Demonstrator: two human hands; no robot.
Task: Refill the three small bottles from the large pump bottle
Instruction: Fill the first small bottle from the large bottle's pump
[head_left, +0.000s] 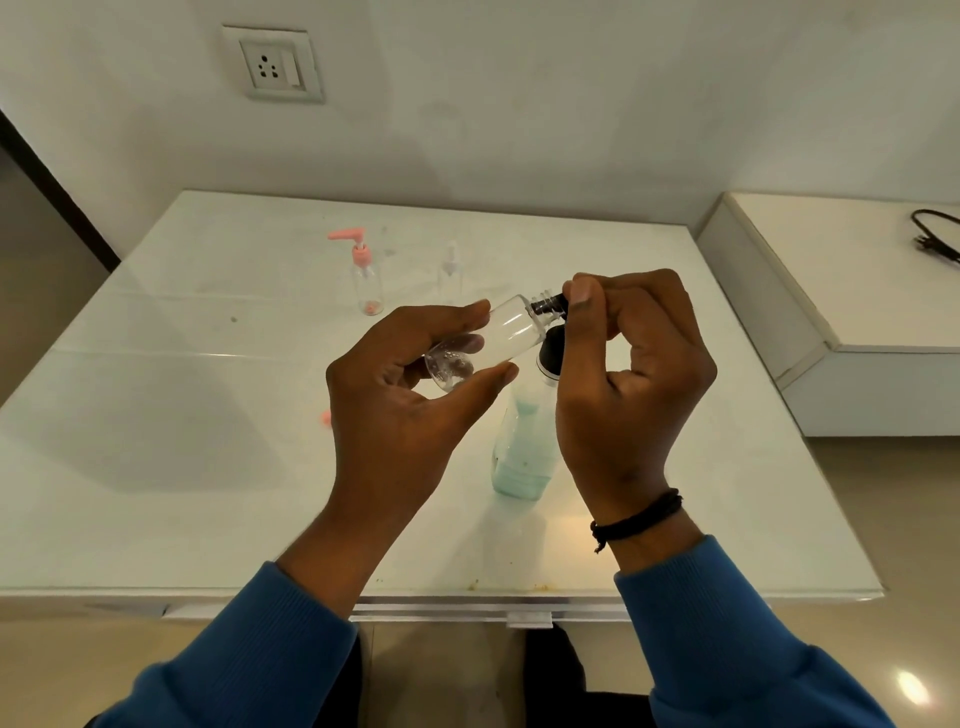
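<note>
Hands (519, 395) around tilted small bottle (488, 340)

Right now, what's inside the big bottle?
The big bottle holds pale green liquid, deepest near its base. The right hand and the small bottle cover its top, so the pump is mostly hidden.

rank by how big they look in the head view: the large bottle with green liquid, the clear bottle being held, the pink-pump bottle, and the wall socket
1. Large bottle with green liquid, though partly hidden behind the right hand.
2. Clear held bottle, in the left hand; being nearer the camera inflates it.
3-4. Pink-pump bottle and wall socket look alike; both are farther off, so unranked.
</note>
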